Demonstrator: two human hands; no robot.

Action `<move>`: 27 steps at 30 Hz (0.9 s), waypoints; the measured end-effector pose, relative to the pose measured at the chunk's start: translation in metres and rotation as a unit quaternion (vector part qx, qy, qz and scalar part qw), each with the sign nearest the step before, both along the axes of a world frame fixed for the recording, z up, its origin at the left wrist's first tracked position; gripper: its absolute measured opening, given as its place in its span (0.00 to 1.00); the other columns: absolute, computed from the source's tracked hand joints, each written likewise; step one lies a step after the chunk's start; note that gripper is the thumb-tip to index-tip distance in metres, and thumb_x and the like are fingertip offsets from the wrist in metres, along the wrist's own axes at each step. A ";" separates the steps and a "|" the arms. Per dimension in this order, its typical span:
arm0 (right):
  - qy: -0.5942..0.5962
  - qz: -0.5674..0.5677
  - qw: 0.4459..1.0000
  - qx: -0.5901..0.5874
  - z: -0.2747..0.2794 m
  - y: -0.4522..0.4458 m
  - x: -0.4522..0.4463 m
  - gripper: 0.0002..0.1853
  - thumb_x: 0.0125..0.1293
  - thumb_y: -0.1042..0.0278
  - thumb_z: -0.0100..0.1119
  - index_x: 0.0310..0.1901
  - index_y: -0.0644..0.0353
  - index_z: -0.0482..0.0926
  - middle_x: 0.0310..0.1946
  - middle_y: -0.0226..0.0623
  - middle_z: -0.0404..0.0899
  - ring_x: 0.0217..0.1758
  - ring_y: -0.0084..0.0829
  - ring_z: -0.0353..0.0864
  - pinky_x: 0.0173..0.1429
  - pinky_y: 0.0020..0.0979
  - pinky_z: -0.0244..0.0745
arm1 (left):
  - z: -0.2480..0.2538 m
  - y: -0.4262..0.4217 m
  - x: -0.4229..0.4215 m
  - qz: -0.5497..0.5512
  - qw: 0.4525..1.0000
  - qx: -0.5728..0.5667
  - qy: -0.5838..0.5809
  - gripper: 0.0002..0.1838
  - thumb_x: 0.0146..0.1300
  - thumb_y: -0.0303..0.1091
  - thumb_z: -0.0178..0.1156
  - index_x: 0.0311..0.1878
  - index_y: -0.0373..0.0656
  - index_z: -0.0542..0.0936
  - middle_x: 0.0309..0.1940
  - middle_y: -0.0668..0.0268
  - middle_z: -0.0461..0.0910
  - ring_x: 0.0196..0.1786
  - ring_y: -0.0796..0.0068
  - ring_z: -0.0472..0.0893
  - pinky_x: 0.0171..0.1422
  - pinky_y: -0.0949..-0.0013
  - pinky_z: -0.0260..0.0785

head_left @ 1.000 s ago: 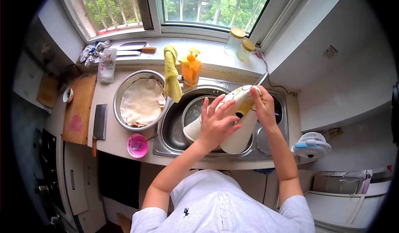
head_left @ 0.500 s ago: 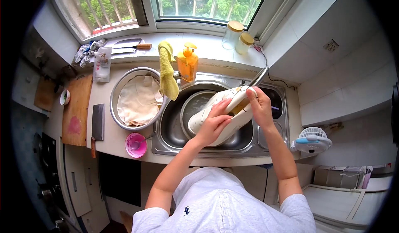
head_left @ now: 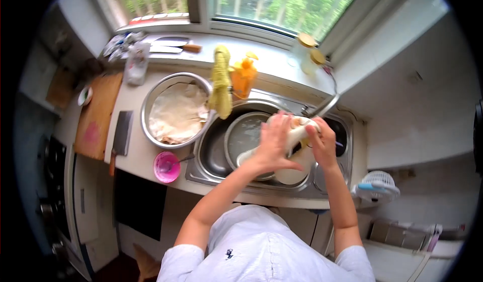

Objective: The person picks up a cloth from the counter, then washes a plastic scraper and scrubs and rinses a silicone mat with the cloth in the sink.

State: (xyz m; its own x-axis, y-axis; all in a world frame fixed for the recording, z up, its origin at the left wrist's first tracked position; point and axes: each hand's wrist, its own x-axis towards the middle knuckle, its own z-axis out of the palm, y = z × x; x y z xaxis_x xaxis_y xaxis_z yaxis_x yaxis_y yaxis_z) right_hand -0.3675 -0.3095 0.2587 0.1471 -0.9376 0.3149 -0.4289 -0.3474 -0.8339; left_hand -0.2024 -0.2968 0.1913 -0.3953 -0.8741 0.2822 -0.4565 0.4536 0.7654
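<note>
Over the sink, my right hand (head_left: 324, 140) grips the rim of a white patterned bowl (head_left: 297, 140), tilted on its side, with its thumb over the edge. My left hand (head_left: 275, 143) lies against the bowl's outer side, fingers and thumb spread. Something yellow shows inside the bowl, partly hidden. Below and to the left, a round metal pan (head_left: 241, 140) with water sits in the steel sink (head_left: 209, 153). The faucet (head_left: 326, 106) reaches in just behind my right hand.
Left of the sink stand a metal pot (head_left: 147, 112) with flat dough sheets, a pink bowl (head_left: 166, 167), a cleaver (head_left: 122, 133) and a wooden board (head_left: 98, 121). A yellow cloth (head_left: 220, 83) and an orange pump bottle (head_left: 244, 78) are behind the sink.
The view has shifted and tilted. Compared with half a second ago, my left hand has opened out along the bowl's side, while my right hand keeps its hold on the rim.
</note>
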 end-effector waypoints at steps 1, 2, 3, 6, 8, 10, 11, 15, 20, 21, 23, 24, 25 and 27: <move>0.002 -0.008 1.000 -0.014 0.004 0.000 0.006 0.16 0.68 0.58 0.56 0.34 0.67 0.77 0.29 0.34 0.72 0.30 0.24 0.70 0.35 0.26 0.66 | -0.006 -0.002 -0.015 -0.001 0.997 -0.034 0.069 0.72 0.32 0.60 0.77 0.75 0.43 0.41 0.74 0.51 0.44 0.76 0.49 0.46 0.73 0.37 0.37; -0.030 -0.018 0.999 -0.016 -0.002 -0.002 0.008 0.16 0.68 0.58 0.56 0.34 0.65 0.76 0.29 0.31 0.72 0.30 0.21 0.69 0.34 0.25 0.65 | -0.013 -0.004 -0.027 0.000 0.989 -0.069 0.133 0.71 0.33 0.56 0.78 0.74 0.43 0.42 0.73 0.50 0.48 0.74 0.47 0.51 0.71 0.36 0.38; -0.094 -0.028 0.995 0.018 -0.001 -0.002 0.014 0.15 0.69 0.58 0.56 0.34 0.64 0.76 0.29 0.28 0.72 0.31 0.18 0.68 0.35 0.23 0.64 | -0.014 -0.005 -0.035 0.054 0.983 -0.091 0.152 0.63 0.36 0.51 0.77 0.72 0.43 0.49 0.68 0.52 0.57 0.70 0.49 0.59 0.68 0.38 0.48; -0.067 0.014 0.996 0.064 -0.007 0.001 0.009 0.19 0.66 0.55 0.61 0.45 0.64 0.75 0.36 0.26 0.73 0.39 0.18 0.70 0.43 0.20 0.66 | -0.027 -0.012 -0.044 0.137 0.960 -0.040 0.240 0.37 0.44 0.36 0.72 0.59 0.43 0.67 0.49 0.56 0.77 0.52 0.54 0.77 0.52 0.53 0.71; -0.055 0.030 0.998 0.029 -0.009 0.011 0.011 0.23 0.63 0.53 0.63 0.48 0.65 0.73 0.40 0.28 0.73 0.43 0.19 0.71 0.47 0.21 0.66 | -0.016 -0.012 -0.036 0.167 0.953 -0.050 0.248 0.24 0.46 0.30 0.68 0.47 0.43 0.71 0.38 0.57 0.79 0.44 0.53 0.79 0.42 0.59 0.73; -0.021 -0.008 1.000 0.005 -0.015 0.027 0.000 0.38 0.53 0.44 0.70 0.56 0.64 0.68 0.52 0.36 0.69 0.56 0.29 0.69 0.60 0.29 0.63 | -0.014 -0.013 -0.036 0.148 0.962 -0.060 0.222 0.21 0.47 0.30 0.68 0.44 0.44 0.70 0.38 0.56 0.78 0.42 0.51 0.79 0.42 0.56 0.72; -0.040 -0.062 0.997 -0.038 -0.019 0.034 -0.002 0.42 0.51 0.41 0.70 0.59 0.63 0.65 0.57 0.37 0.67 0.60 0.32 0.68 0.63 0.32 0.62 | -0.009 -0.011 -0.038 0.169 0.952 -0.064 0.248 0.19 0.47 0.28 0.69 0.41 0.43 0.70 0.33 0.56 0.77 0.39 0.51 0.79 0.41 0.56 0.72; -0.028 -0.054 0.998 -0.019 -0.061 0.051 -0.024 0.56 0.47 0.36 0.70 0.70 0.60 0.52 0.69 0.41 0.55 0.72 0.40 0.56 0.72 0.43 0.53 | -0.003 -0.012 -0.030 0.122 0.933 0.080 0.328 0.18 0.51 0.28 0.67 0.43 0.43 0.71 0.37 0.55 0.77 0.45 0.53 0.79 0.44 0.60 0.71; 0.011 -0.016 0.979 0.205 -0.125 0.045 -0.040 0.49 0.57 0.53 0.69 0.70 0.62 0.48 0.69 0.42 0.55 0.71 0.36 0.57 0.72 0.42 0.54 | 0.013 0.002 -0.046 -0.056 0.909 0.050 0.409 0.20 0.51 0.30 0.67 0.43 0.42 0.68 0.33 0.52 0.76 0.41 0.51 0.79 0.44 0.59 0.69; -0.043 -0.023 0.976 0.213 -0.129 0.040 -0.042 0.47 0.57 0.55 0.69 0.70 0.62 0.49 0.68 0.42 0.56 0.71 0.36 0.58 0.71 0.42 0.55 | 0.018 -0.001 -0.046 -0.078 0.898 0.078 0.426 0.20 0.52 0.30 0.67 0.43 0.42 0.68 0.33 0.53 0.76 0.40 0.51 0.79 0.43 0.59 0.69; -0.138 -0.036 0.965 0.221 -0.138 0.034 -0.046 0.45 0.57 0.59 0.68 0.69 0.61 0.51 0.67 0.41 0.58 0.69 0.36 0.60 0.70 0.42 0.57 | 0.020 -0.008 -0.047 -0.100 0.885 0.107 0.441 0.20 0.52 0.30 0.68 0.43 0.42 0.68 0.32 0.54 0.76 0.39 0.51 0.79 0.43 0.59 0.69; -0.179 -0.042 0.958 0.221 -0.141 0.033 -0.047 0.44 0.57 0.61 0.68 0.69 0.61 0.52 0.67 0.41 0.59 0.69 0.36 0.61 0.70 0.42 0.58 | 0.018 -0.012 -0.048 -0.121 0.898 0.110 0.409 0.22 0.50 0.31 0.69 0.45 0.43 0.69 0.36 0.55 0.76 0.43 0.52 0.78 0.47 0.59 0.68; -0.215 -0.045 0.951 0.217 -0.144 0.032 -0.048 0.43 0.57 0.62 0.68 0.69 0.60 0.53 0.66 0.40 0.60 0.68 0.36 0.62 0.69 0.42 0.59 | 0.016 -0.015 -0.048 -0.139 0.909 0.113 0.376 0.24 0.48 0.32 0.70 0.47 0.43 0.69 0.40 0.56 0.76 0.47 0.52 0.77 0.51 0.58 0.68; -0.268 -0.050 0.940 0.208 -0.147 0.031 -0.048 0.41 0.57 0.66 0.68 0.68 0.60 0.55 0.65 0.39 0.62 0.66 0.35 0.65 0.68 0.42 0.61 | 0.014 -0.013 -0.041 -0.089 0.940 0.013 0.329 0.32 0.46 0.33 0.71 0.55 0.42 0.67 0.48 0.56 0.73 0.54 0.55 0.73 0.59 0.56 0.62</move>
